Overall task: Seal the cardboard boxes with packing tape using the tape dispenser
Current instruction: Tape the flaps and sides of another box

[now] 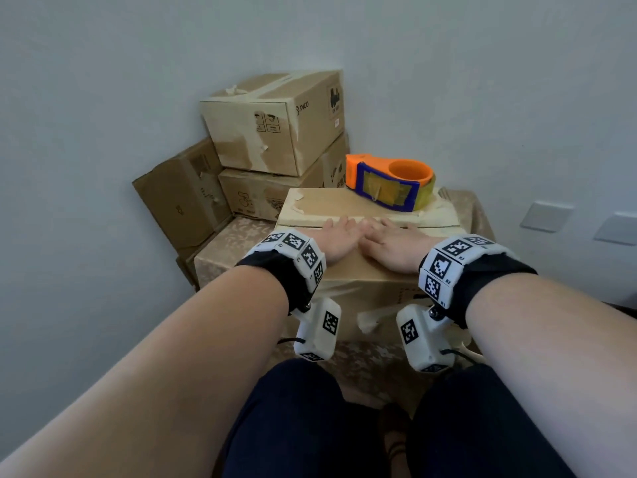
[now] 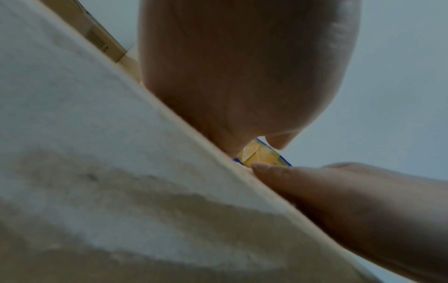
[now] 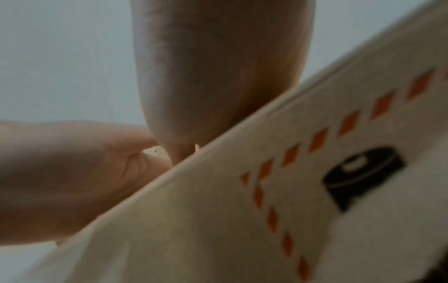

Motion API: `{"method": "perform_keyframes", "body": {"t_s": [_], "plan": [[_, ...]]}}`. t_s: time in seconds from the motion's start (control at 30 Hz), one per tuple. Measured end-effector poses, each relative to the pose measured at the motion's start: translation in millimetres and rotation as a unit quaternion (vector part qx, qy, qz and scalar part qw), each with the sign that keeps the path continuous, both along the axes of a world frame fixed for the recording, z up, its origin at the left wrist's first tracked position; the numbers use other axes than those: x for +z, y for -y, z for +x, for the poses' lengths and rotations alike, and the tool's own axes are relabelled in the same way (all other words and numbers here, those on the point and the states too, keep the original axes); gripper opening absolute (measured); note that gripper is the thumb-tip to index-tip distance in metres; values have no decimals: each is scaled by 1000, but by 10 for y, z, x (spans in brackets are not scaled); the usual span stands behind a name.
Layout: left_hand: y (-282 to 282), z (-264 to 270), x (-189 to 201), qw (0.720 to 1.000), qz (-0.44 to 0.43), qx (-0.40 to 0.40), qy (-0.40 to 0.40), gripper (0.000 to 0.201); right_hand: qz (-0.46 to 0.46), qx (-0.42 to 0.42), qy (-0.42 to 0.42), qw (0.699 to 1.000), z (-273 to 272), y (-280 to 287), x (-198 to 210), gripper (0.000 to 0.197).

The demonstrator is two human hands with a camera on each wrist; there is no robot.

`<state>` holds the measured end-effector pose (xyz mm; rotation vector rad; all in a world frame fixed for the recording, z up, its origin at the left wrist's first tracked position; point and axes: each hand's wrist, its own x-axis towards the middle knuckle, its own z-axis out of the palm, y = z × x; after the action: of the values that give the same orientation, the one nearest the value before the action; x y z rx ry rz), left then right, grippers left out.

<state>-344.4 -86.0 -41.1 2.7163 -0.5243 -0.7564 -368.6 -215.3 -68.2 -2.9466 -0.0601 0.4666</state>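
A brown cardboard box (image 1: 365,270) stands in front of me on a patterned surface. Both hands lie flat on its top, side by side, fingers straight. My left hand (image 1: 336,232) presses the near flap left of centre, my right hand (image 1: 389,238) just beside it. The orange and blue tape dispenser (image 1: 389,182) with yellowish tape rests on the far right of the box top, past my fingertips. In the left wrist view a sliver of the dispenser (image 2: 261,156) shows beyond the box edge (image 2: 169,172). The right wrist view shows the box side (image 3: 290,191) with orange marks.
Several other cardboard boxes (image 1: 275,122) are stacked against the wall at the back left, one (image 1: 179,194) leaning. The patterned cloth-covered surface (image 1: 224,250) carries them. Wall sockets (image 1: 546,215) sit at the right. My knees (image 1: 293,426) are below the box.
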Motion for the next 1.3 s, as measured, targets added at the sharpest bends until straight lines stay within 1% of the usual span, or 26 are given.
{"method": "perform_keyframes", "body": {"t_s": [0.1, 0.3, 0.4, 0.47, 0.5, 0.6, 0.7, 0.73, 0.8, 0.87, 0.9, 0.93, 1.0, 1.03, 1.07, 1.1, 1.13, 1.2, 1.23, 1.3], "plan": [[-9, 77, -85, 1000, 10, 1, -2, 60, -9, -16, -3, 1000, -44, 80, 10, 57], [13, 122, -158, 1000, 29, 6, 10, 62, -17, -64, 0, 998, -165, 319, 16, 61], [7, 102, -117, 998, 50, 12, 29, 60, -23, -101, -4, 995, -229, 452, 32, 63], [-11, 87, -78, 997, 62, 8, 40, 54, -31, -124, -1, 992, -264, 516, 40, 64], [-35, 94, -73, 996, 68, 0, 49, 52, -35, -132, 1, 991, -273, 536, 38, 65], [-171, 212, -115, 995, 76, 10, 59, 52, -34, -157, 7, 987, -256, 543, 2, 68], [-334, 340, -164, 994, 74, 31, 75, 47, -31, -199, 19, 979, -243, 517, -40, 72], [-391, 355, -152, 991, 97, 29, 86, 48, -30, -217, 22, 975, -242, 514, -45, 73], [-496, 374, -128, 987, 124, 20, 102, 57, -30, -254, 31, 966, -238, 527, -51, 75], [-581, 404, -113, 991, 75, 49, 96, 54, -35, -279, 37, 959, -222, 536, -60, 77], [-643, 429, -115, 994, 23, 81, 76, 56, -40, -285, 38, 957, -211, 535, -63, 78], [-696, 472, -125, 990, -40, 127, 36, 66, -45, -288, 37, 956, -203, 527, -65, 78], [-801, 539, -142, 963, -173, 208, -18, 96, -51, -284, 29, 957, -179, 476, -62, 79], [-856, 583, -168, 949, -222, 222, -33, 104, -50, -281, 23, 958, -165, 430, -57, 80], [-904, 642, -210, 938, -253, 231, -49, 103, -46, -276, 18, 960, -150, 371, -51, 80], [-950, 650, -217, 932, -271, 233, -65, 94, -42, -270, 14, 962, -127, 295, -44, 80], [-961, 617, -192, 924, -290, 234, -85, 81, -37, -263, 10, 964, -104, 218, -38, 80], [-980, 558, -166, 919, -314, 209, -115, 59, -33, -250, 3, 968, -57, 56, -32, 80], [-996, 531, -161, 917, -325, 194, -129, 53, -31, -244, -1, 969, -31, -15, -33, 81], [-1052, 502, -164, 902, -354, 185, -165, 53, -24, -236, -7, 972, 22, -130, -37, 84]]}}
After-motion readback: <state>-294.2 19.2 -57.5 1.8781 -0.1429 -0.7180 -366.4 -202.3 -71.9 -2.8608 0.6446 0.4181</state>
